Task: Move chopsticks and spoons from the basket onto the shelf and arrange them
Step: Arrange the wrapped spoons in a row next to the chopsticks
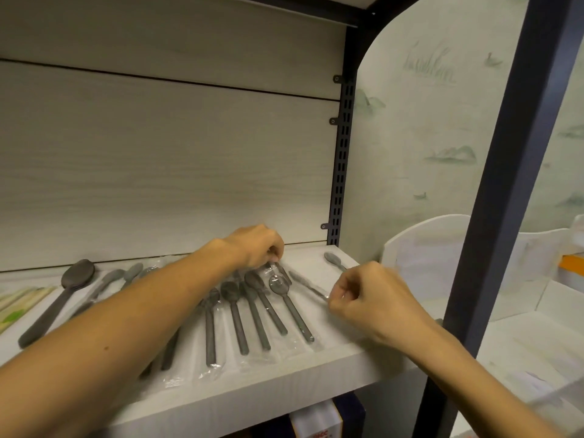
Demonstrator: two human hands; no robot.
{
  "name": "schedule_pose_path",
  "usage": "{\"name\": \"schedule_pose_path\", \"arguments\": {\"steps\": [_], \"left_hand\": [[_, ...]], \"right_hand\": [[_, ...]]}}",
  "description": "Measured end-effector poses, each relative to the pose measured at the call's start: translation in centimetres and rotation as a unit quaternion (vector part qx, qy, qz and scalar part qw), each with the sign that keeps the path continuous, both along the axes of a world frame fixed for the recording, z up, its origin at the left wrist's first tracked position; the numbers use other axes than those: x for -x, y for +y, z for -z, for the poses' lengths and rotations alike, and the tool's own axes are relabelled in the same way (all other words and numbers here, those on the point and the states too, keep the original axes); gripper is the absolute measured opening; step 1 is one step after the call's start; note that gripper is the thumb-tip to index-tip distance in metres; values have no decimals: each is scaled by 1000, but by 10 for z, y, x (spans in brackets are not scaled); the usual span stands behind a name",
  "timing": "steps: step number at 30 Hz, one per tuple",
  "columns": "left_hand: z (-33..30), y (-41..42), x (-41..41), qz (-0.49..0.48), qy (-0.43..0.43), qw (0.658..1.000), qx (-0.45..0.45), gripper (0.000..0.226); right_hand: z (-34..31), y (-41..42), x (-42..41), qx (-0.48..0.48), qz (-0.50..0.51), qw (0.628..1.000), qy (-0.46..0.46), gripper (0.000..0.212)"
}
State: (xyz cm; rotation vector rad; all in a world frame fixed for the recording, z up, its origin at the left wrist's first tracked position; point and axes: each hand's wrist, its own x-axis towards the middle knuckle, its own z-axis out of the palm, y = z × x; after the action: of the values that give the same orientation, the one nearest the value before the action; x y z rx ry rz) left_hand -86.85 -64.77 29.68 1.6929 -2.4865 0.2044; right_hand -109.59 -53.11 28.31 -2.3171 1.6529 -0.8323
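Roughly five wrapped spoons fanned on shelf; both hands pinching wrappers.

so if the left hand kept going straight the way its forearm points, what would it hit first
Probably the back panel of the shelf. The left hand reaches up and away over the wrapped spoons, fingers curled down at their wrapping, and only the pale wood panel lies beyond it. The gap is hard to judge.

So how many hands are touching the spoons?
2. The left hand pinches the wrapped spoons near the back of the shelf; the right hand pinches another wrapped spoon further right. No others show.
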Motion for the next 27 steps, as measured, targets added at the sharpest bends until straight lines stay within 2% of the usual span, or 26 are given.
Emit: {"name": "schedule_pose_path", "arguments": {"steps": [2, 4, 7, 9, 12, 16, 20, 23, 27], "left_hand": [[0, 0, -2, -10, 4, 1000, -8, 15], [1, 1, -5, -11, 36, 999, -24, 23], [1, 3, -11, -5, 80, 996, -25, 25], [1, 4, -13, 8, 85, 996, -19, 20], [3, 9, -9, 21, 84, 995, -43, 24], [12, 6, -11, 13, 82, 994, -69, 28], [7, 10, -17, 7, 90, 995, -51, 29], [3, 17, -24, -6, 58, 998, -25, 28], [-3, 32, -43, -18, 44, 999, 21, 26]], "right_hand": [[2, 6, -7, -24, -26, 999, 19, 19], [2, 9, -11, -54, -59, 997, -2, 29], [1, 6, -11, -20, -72, 997, -25, 22], [2, 2, -8, 12, -80, 997, 12, 19], [6, -3, -4, -1, -128, 989, 69, 23], [8, -2, 0, -18, -148, 987, 54, 20], [5, -11, 1, 20, -61, 998, 8, 19], [5, -34, 5, 51, 45, 995, 77, 26], [16, -64, 8, 16, 129, 978, 164, 29]]}}
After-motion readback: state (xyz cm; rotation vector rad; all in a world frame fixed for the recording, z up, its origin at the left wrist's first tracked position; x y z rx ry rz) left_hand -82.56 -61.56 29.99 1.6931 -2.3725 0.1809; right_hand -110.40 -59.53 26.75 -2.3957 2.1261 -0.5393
